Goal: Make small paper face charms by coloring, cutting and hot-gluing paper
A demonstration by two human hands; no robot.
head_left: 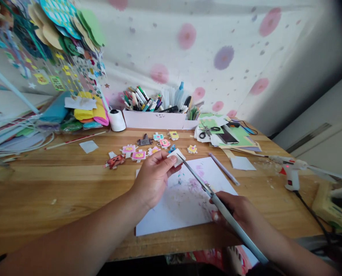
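My left hand (155, 174) pinches a small white piece of paper (177, 157) between thumb and fingers, above the table's middle. My right hand (231, 209) grips a pair of scissors (198, 178), its blade tips over the paper; a long grey bar runs back from them past the hand. Beneath both hands lies a white sheet (165, 207) with pink smudges and small blue bits. Several small coloured paper figures sit just beyond, among them a pink and yellow one (138, 155), a brown one (115, 161) and a yellow one (192, 149).
A lilac pen (224, 168) lies along the sheet's right edge. Farther right are a hot glue gun (293, 172) and a white paper piece (242, 163). Black-handled scissors (208, 132) and a phone (228, 134) rest on papers. Behind stands a pen box (156, 120), beside a white spool (117, 120).
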